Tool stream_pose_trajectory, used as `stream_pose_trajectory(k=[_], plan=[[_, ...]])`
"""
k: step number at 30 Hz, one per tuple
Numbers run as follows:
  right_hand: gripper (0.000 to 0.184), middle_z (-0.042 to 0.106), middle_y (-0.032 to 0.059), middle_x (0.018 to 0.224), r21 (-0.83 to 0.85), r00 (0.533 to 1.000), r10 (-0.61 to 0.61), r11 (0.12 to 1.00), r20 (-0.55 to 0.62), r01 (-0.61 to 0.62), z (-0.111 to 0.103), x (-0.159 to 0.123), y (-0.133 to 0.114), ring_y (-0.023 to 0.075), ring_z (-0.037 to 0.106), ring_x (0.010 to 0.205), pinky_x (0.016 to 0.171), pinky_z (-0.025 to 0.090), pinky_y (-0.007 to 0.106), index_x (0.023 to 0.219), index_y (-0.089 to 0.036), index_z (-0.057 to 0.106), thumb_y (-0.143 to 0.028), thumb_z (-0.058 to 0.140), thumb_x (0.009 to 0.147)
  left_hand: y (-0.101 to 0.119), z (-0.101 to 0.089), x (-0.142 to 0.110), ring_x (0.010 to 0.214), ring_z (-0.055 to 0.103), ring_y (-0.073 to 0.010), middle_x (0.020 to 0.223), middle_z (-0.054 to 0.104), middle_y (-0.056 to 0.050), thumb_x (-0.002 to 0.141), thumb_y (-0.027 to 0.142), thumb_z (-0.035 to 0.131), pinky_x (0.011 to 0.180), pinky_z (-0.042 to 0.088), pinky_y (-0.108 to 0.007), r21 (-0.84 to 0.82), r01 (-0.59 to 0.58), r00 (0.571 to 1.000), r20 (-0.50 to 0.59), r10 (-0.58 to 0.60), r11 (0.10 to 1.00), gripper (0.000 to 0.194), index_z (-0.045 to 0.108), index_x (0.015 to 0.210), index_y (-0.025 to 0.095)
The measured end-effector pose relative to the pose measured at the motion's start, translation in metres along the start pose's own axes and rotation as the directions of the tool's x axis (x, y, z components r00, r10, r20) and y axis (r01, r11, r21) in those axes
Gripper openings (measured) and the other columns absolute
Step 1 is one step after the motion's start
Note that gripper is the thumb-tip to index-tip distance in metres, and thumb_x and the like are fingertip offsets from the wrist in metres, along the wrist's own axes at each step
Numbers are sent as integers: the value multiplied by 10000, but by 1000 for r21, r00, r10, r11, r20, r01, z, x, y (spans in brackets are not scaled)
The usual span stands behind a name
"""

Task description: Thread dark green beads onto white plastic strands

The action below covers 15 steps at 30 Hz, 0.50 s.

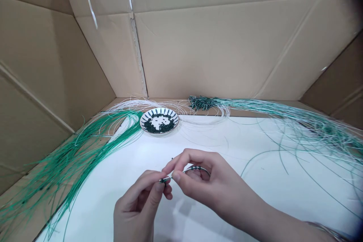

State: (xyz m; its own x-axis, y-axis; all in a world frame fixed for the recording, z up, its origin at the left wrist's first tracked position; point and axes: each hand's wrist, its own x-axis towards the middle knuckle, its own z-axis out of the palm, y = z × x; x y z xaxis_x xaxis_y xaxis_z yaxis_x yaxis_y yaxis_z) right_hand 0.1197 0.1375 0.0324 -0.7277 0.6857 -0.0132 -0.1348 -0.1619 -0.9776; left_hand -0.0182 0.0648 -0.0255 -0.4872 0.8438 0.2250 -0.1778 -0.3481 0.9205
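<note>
- The left hand (138,206) is pinching one end of a thin beaded strand (195,169) between thumb and fingertips, with its wrist running off the bottom edge.
- The right hand (205,183) is pinching the same strand with thumb and forefinger pressed together, just beside the left hand's fingertips, while its forearm is running out of frame toward 4 o'clock.
- The strand is hanging in the air over a white sheet (93,211) and is curving toward 3 o'clock behind the right hand's fingers. Several dark beads are sitting on it, but the fingers are hiding part of it, so their exact number is impossible to make out.
- A small white plate (144,121) with a dark patterned rim is sitting at 12 o'clock from the hands, well apart from them, holding a heap of dark green beads (159,125).
- A loose bundle of green strands (68,159) is spreading toward 9 o'clock and running off the left edge.
- A tangle of green and white strands (317,132) is fanning out toward 2 o'clock, its far end cut off by the right edge.
- A cluster of beaded green strands (202,103) is lying at the back, at 12 o'clock, and its individual beads are too small to tell apart.
- Cardboard walls (198,45) are rising behind everything.
</note>
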Motion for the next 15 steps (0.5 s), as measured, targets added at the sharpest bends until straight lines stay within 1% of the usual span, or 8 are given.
stream_pose_trajectory(k=[2,5,8,10,12,13,15], plan=[[364,690,50,785,8,1000,8,1000,-4,-8,0,0,1,214,622,804,806,483,390,765,-195,621,-521,765,840,0,1,0,616,667,-119,678,731,19,829,364,804,622,545,-166,34,-16,1000,14,16,999,76,835,811,298],[390,686,53,818,25,1000,21,999,1,-21,0,2,2,210,621,795,804,485,390,743,-190,618,-536,784,814,-1,2,0,620,667,-124,702,738,19,847,345,788,603,545,-168,64,-49,999,27,47,997,59,833,832,310],[428,673,63,930,11,999,40,999,-2,-40,-1,4,0,188,627,791,772,482,351,701,-171,614,-545,809,777,-1,2,1,630,666,-118,743,762,16,834,335,801,612,549,-156,82,-76,996,43,72,994,38,835,844,319],[416,658,56,977,18,998,57,998,15,-57,-3,6,-2,157,625,781,752,485,307,684,-159,615,-510,819,775,-1,0,1,648,664,-111,751,767,14,824,328,812,636,550,-145,88,-74,996,55,69,993,32,836,838,311],[342,667,46,1000,18,997,69,997,26,-70,-6,6,-5,105,590,712,674,470,248,698,-160,619,-428,797,815,0,-4,2,653,665,-101,748,768,17,806,336,829,648,549,-128,74,-34,998,47,31,997,41,837,824,300],[295,681,43,1009,-2,997,71,997,17,-71,-7,6,-7,81,550,656,612,443,223,710,-165,618,-381,772,838,0,-5,3,647,667,-95,739,766,20,791,347,841,648,549,-119,56,-4,999,39,2,998,56,838,815,296],[217,711,44,1018,-93,997,63,993,-37,-66,-8,4,-9,52,430,544,491,345,204,720,-175,610,-303,728,850,1,-7,4,632,675,-90,723,768,23,756,365,867,644,554,-115,5,56,998,11,-56,998,89,840,803,293]])
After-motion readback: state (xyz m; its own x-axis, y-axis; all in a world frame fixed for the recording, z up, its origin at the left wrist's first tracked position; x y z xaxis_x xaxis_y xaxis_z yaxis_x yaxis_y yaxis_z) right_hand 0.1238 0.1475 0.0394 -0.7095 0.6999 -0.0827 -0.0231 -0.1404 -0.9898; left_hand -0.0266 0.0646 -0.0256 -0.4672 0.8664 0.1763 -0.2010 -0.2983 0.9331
